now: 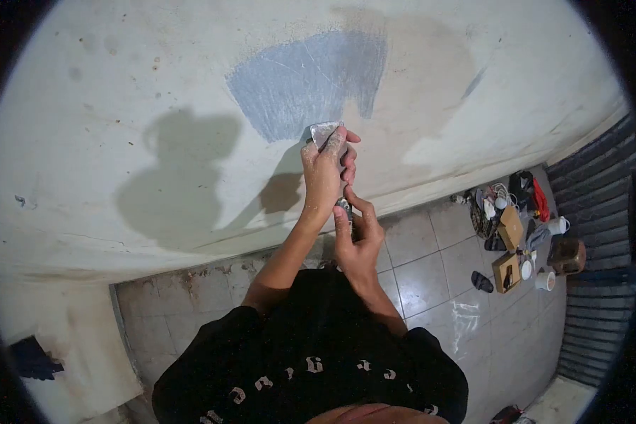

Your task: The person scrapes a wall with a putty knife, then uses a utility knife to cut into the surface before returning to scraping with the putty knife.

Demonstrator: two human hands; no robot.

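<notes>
Our grip is two-handed: the left hand point(324, 166) is grasping the scraper point(324, 132) up by its blade, thumb lying along it, while the right hand point(362, 240) is clasping the handle point(344, 205) just below. Neither grip is hanging free; both are holding the one tool.

Going from the left, a dark cloth point(34, 358) is showing well apart from the grip, low down and to its left. Nearer on that side, our broad shadow point(180, 177) is falling across the pale wall point(71, 141). Next, directly beyond the left grip and farther up the wall, the grey-blue patch point(304, 78) is spreading out, and the blade's front edge is sitting at its lower border. We cannot tell how firmly that edge is bearing on the wall.

The scraper's long axis is running away from our body, from the right grip up and slightly leftward to the blade, so it is pointing straight towards the patch. The left grip is lying nearer to the patch; the right grip is backing it from behind, in line.

To the right of the grip, well apart on the tiled floor point(420, 286), a dark slipper point(482, 282) and a cardboard box point(505, 272) are lying.
</notes>
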